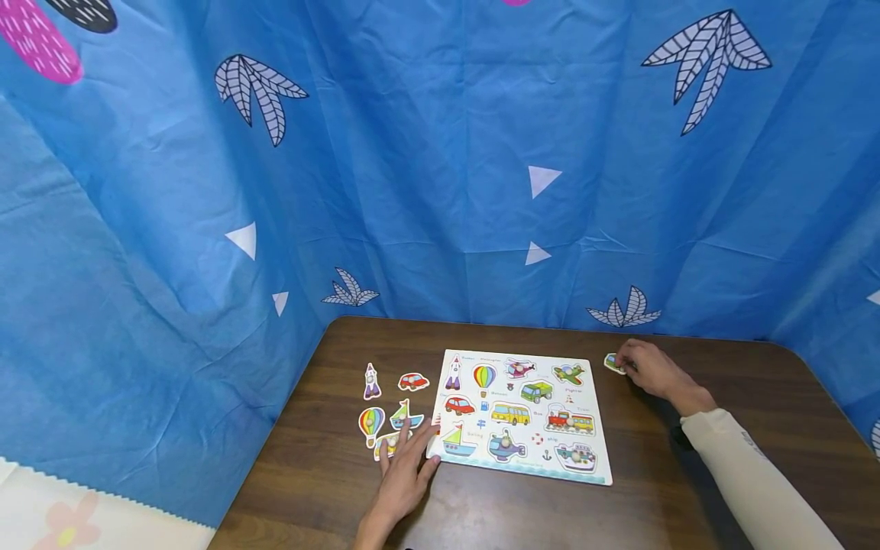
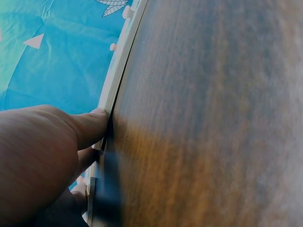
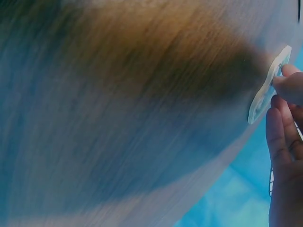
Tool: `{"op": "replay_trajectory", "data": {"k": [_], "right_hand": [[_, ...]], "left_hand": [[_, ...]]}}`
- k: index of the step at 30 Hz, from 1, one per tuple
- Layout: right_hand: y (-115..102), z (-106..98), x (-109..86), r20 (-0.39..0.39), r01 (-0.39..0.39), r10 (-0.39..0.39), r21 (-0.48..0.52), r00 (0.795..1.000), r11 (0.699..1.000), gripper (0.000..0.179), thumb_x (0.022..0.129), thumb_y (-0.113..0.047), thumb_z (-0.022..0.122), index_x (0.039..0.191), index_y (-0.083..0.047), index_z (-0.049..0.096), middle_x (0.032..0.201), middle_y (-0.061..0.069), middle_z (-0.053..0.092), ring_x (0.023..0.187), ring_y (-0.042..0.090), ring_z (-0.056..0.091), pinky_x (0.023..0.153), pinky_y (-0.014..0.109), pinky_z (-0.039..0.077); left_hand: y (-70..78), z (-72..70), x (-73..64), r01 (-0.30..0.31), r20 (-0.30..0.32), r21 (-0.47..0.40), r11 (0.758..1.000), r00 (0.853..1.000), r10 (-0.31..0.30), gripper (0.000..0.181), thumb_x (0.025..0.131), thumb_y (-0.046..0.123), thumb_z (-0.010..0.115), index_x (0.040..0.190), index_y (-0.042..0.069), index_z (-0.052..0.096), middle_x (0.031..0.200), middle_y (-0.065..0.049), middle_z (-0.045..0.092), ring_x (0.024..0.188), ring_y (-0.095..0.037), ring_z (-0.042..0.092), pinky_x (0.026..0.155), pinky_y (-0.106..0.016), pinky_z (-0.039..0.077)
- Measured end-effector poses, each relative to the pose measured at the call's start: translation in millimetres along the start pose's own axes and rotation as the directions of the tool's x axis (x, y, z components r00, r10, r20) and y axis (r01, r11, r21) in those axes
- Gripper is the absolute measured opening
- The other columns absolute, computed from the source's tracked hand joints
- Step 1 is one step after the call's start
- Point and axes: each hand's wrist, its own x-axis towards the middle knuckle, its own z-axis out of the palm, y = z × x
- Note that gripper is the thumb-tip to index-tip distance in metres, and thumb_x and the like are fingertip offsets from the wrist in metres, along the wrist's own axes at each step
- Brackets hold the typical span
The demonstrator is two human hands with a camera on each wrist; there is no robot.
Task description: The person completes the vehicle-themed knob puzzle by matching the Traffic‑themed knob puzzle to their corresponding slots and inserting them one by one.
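A white puzzle board (image 1: 505, 467) printed with vehicles lies on the brown table. My left hand (image 1: 402, 481) rests at its lower left corner, fingers spread and thumb against the board's edge; the left wrist view shows the thumb (image 2: 92, 125) pressed there. Those fingers partly cover a yellow puzzle piece (image 1: 392, 441), with a sailboat piece (image 1: 407, 415) just beyond. To the right of the board, my right hand (image 1: 651, 370) pinches a small puzzle piece (image 1: 611, 362) with green on it. In the right wrist view this piece (image 3: 265, 90) shows edge-on, thumb and finger at its face.
Left of the board lie a rocket piece (image 1: 371, 382), a red car piece (image 1: 413, 381) and a hot-air balloon piece (image 1: 371, 424). Knobbed pieces, such as a submarine (image 1: 505, 447) and a ship (image 1: 576, 458), sit on the board. A blue curtain (image 1: 440, 191) hangs behind the table (image 1: 550, 519).
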Motion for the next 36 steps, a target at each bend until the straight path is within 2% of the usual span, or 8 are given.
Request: {"op": "replay_trajectory", "data": {"k": [7, 18, 26, 36], "right_hand": [[-3, -2, 0.7, 0.012, 0.024, -0.024, -0.018, 1.0, 1.0, 0.015, 0.079, 0.01, 0.072, 0.085, -0.004, 0.07, 0.09, 0.01, 0.065, 0.081, 0.025, 0.061, 0.076, 0.049, 0.055], [-11, -5, 6.9, -0.008, 0.075, -0.075, -0.031, 0.997, 0.997, 0.016, 0.081, 0.01, 0.071, 0.086, -0.006, 0.071, 0.09, 0.007, 0.064, 0.081, 0.022, 0.061, 0.074, 0.045, 0.055], [-21, -3, 11.3, 0.019, 0.067, -0.067, -0.013, 0.998, 0.998, 0.017, 0.082, 0.009, 0.072, 0.087, -0.008, 0.071, 0.091, 0.006, 0.064, 0.083, 0.021, 0.06, 0.075, 0.044, 0.056], [-32, -3, 12.3, 0.018, 0.111, -0.11, -0.04, 0.994, 0.993, 0.017, 0.083, 0.007, 0.072, 0.087, -0.009, 0.071, 0.094, 0.006, 0.064, 0.085, 0.021, 0.06, 0.075, 0.043, 0.055]], "left_hand": [[0.5, -0.5, 0.4, 0.021, 0.019, -0.007, 1.0, 1.0, -0.021, 0.045, 0.096, 0.016, 0.064, 0.141, 0.016, 0.056, 0.153, -0.009, 0.049, 0.15, -0.044, 0.023, 0.108, -0.072, 0.003], [2.3, -3.5, -1.6, 0.013, 0.006, -0.002, 1.0, 1.0, -0.013, 0.044, 0.096, 0.019, 0.064, 0.139, 0.018, 0.058, 0.152, -0.008, 0.051, 0.148, -0.045, 0.027, 0.107, -0.075, 0.005], [2.6, -2.2, -1.3, 0.002, -0.012, 0.002, 1.0, 1.0, -0.002, 0.045, 0.095, 0.016, 0.065, 0.139, 0.016, 0.058, 0.151, -0.01, 0.052, 0.147, -0.046, 0.028, 0.106, -0.075, 0.006], [2.4, -2.6, -1.6, 0.004, -0.009, -0.004, 1.0, 1.0, -0.004, 0.043, 0.095, 0.019, 0.065, 0.138, 0.016, 0.058, 0.15, -0.01, 0.052, 0.148, -0.046, 0.026, 0.107, -0.074, 0.005]]}}
